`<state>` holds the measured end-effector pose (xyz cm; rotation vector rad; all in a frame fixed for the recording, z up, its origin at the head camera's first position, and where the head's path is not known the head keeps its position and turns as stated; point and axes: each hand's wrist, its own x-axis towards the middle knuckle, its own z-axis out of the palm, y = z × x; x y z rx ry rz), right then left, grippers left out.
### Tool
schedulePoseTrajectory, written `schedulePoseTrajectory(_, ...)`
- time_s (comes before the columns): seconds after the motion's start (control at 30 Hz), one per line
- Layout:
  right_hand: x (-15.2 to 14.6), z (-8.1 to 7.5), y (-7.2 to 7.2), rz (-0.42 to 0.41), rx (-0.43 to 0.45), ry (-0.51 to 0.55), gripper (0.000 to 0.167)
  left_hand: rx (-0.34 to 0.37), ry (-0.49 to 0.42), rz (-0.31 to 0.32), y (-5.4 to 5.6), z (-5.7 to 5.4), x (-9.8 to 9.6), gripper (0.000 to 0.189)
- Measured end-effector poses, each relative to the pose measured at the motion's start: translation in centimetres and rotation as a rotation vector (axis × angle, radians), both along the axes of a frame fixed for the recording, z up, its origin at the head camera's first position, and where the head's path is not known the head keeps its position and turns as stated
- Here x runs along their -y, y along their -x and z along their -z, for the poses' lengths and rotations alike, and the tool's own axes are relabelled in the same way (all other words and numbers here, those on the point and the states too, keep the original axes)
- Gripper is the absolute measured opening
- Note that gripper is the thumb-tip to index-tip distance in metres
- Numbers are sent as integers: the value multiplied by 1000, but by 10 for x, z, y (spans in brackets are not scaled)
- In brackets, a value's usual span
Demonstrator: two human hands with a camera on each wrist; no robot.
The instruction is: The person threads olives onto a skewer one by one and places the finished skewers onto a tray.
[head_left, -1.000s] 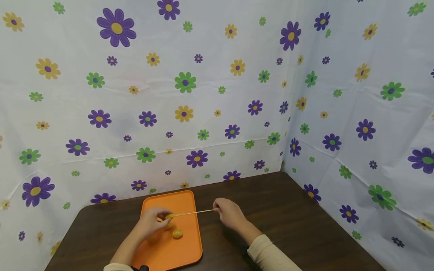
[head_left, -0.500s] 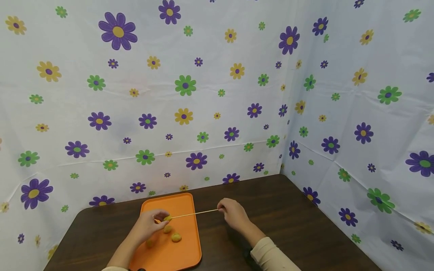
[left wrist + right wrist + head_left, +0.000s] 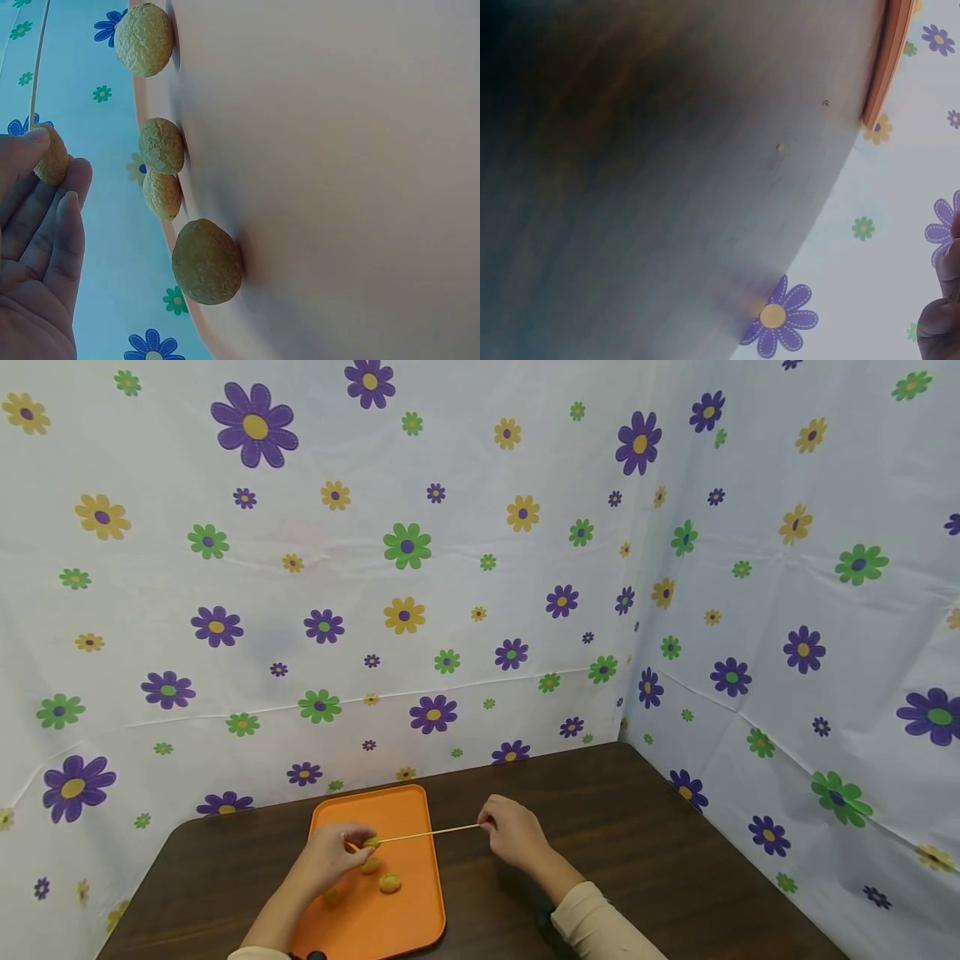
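Observation:
My left hand (image 3: 330, 856) pinches a small wrinkled yellow-brown ball (image 3: 52, 156), much like a baby potato, between thumb and fingers over the orange tray (image 3: 408, 914). A thin wooden skewer (image 3: 427, 834) runs from that ball to my right hand (image 3: 513, 835), which pinches its other end over the dark table. The skewer's tip meets the ball by the left thumb; how deep it goes is hidden. Several similar balls (image 3: 208, 262) lie on the tray below the left hand. The right wrist view catches only fingers (image 3: 939, 322) at its right edge.
The dark wooden table (image 3: 600, 827) extends to the right of the tray. Flower-print cloth (image 3: 465, 568) hangs behind the table and along its right side. Tiny crumbs (image 3: 779, 147) lie on the table near the tray.
The head view has shifted slightly. Right hand and skewer end sit a little farther right than a second ago; the left hand keeps its pinch on the ball, almost in place.

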<state>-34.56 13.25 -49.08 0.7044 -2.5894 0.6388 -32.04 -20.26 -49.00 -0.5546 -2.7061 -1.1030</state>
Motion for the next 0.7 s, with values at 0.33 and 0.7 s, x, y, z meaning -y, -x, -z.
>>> schedulePoseTrajectory(0.33,2,0,1,18,4,-46,10,-20,-1,20,2,1,-1,14)
schedulePoseTrajectory(0.7,7,-1,1,20,14,-66,9,-11,10,39,3,0,2,11)
